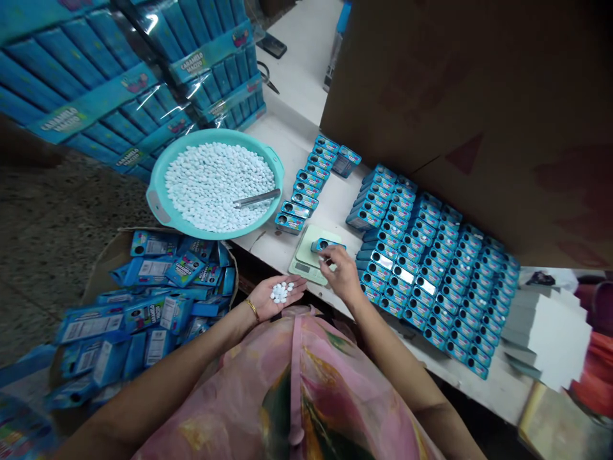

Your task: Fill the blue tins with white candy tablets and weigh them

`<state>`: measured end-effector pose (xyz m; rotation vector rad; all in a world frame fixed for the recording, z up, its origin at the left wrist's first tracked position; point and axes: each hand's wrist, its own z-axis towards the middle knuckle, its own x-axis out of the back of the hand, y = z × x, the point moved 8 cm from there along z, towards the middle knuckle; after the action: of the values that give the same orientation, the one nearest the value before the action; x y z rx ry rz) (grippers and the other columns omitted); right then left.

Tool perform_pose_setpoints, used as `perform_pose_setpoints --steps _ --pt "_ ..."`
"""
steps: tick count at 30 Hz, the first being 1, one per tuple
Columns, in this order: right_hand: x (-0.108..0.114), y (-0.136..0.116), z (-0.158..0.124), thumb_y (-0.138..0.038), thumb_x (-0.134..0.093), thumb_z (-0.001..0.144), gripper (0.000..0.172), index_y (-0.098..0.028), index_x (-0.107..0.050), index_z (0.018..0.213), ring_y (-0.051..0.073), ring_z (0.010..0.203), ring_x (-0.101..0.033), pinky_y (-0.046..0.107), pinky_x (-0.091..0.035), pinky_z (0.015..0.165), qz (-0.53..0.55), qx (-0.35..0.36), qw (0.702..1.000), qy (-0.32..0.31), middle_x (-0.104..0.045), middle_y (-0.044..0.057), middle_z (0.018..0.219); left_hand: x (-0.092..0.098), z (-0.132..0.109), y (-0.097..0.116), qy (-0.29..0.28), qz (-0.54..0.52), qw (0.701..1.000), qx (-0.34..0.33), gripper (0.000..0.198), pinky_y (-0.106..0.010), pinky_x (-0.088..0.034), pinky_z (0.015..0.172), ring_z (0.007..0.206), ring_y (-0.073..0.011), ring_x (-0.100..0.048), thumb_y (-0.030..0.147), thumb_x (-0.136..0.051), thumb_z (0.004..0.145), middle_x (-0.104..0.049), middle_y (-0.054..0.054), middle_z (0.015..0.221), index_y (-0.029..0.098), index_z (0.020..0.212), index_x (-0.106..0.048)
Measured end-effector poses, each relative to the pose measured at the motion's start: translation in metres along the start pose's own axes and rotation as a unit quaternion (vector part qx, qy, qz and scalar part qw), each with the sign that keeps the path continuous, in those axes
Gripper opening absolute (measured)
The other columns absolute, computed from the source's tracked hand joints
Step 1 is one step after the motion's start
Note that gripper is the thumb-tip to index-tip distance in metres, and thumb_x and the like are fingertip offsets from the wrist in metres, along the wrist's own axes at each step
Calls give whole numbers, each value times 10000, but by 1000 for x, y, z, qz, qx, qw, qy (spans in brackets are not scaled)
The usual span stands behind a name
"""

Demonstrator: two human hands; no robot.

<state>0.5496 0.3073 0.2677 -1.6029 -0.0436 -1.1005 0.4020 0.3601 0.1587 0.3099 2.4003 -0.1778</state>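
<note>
My left hand (262, 299) lies palm up with its fingers stretched out, holding a small heap of white candies (281, 292) in the palm. Beside it on the table sits a pale green kitchen scale (301, 250), carrying one small blue box (322, 244). My right hand (343, 276) is at the front edge of that box, its fingertips pinched together above the scale. Whatever is between them is too small to make out. To the left, a turquoise basin (156, 203) is filled with many more white candies (211, 179), and a metal scoop (258, 199) rests on them.
Rows of small blue boxes (431, 281) cover the table's right side; a shorter row (306, 182) stands behind the scale. A carton (119, 239) of blue packs is at lower left. Wrapped blue packs (134, 83) rise behind the basin. A large cardboard box (460, 96) blocks the back right.
</note>
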Motion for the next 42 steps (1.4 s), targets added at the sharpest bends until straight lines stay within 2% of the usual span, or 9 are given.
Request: perform_pose_setpoints --steps 5,11,13,16,21,29,35,38,42 --pt "3 20 26 -202 -401 852 236 -196 -582 1003 166 921 -514 288 -438 814 -117 27 993 -7 -544 74 986 4 1 4 5 -14 1000 -12 267 -394 -432 880 1054 -289 -530 146 -470 776 -612 -186 1063 38 984 -598" --pt "7 9 5 -196 -368 872 269 -200 -583 1035 183 972 -500 328 -430 847 -156 51 986 3 -559 84 1019 7 -1 6 -2 -27 1000 -14 273 -394 -432 875 1027 -272 -550 145 -466 780 -620 -182 1042 36 1003 -581" --pt "-10 -9 -10 -207 -396 866 260 -201 -567 1061 176 981 -496 317 -432 848 -139 99 985 -40 -559 86 1030 5 0 3 -13 -32 999 -5 250 -386 -448 842 957 -250 -588 153 -456 789 -643 -170 972 42 972 -584" --pt "-59 -34 -34 -228 -445 852 217 -220 -564 1033 155 964 -489 255 -454 773 -137 162 961 -180 -558 59 1033 2 2 -7 -23 -40 999 24 177 -329 -490 704 695 -182 -633 193 -463 800 -656 -98 716 74 803 -594" --pt "-106 -42 -53 -246 -490 827 141 -211 -548 950 165 878 -464 224 -437 613 -187 158 924 -295 -550 25 946 3 -1 -21 -10 -31 997 74 219 -258 -461 533 493 -129 -569 231 -466 808 -579 -29 536 111 645 -547" --pt "-103 -44 -52 -236 -496 815 187 -193 -514 996 155 869 -461 226 -425 604 -173 149 925 -302 -525 27 1027 1 -5 -21 -9 -22 997 80 184 -237 -439 520 518 -131 -579 175 -456 795 -593 -34 550 111 658 -561" --pt "-103 -34 -53 -189 -428 847 173 -176 -578 932 153 931 -482 225 -437 713 -151 158 943 -252 -570 45 998 4 -2 -15 11 -18 998 54 204 -296 -485 611 578 -159 -607 170 -429 810 -607 -55 572 100 665 -555" --pt "-84 -32 -42 -175 -443 833 178 -171 -590 933 158 903 -506 248 -442 741 -115 149 960 -209 -592 57 956 -4 5 -7 8 -23 999 26 174 -318 -496 650 607 -162 -619 153 -439 801 -631 -62 611 95 693 -562" --pt "-33 -15 -4 -156 -450 818 187 -184 -593 935 136 825 -542 261 -443 765 -36 65 993 -87 -603 43 870 -34 12 8 -62 -23 998 1 196 -363 -470 798 815 -207 -630 158 -433 799 -667 -119 798 60 858 -592"
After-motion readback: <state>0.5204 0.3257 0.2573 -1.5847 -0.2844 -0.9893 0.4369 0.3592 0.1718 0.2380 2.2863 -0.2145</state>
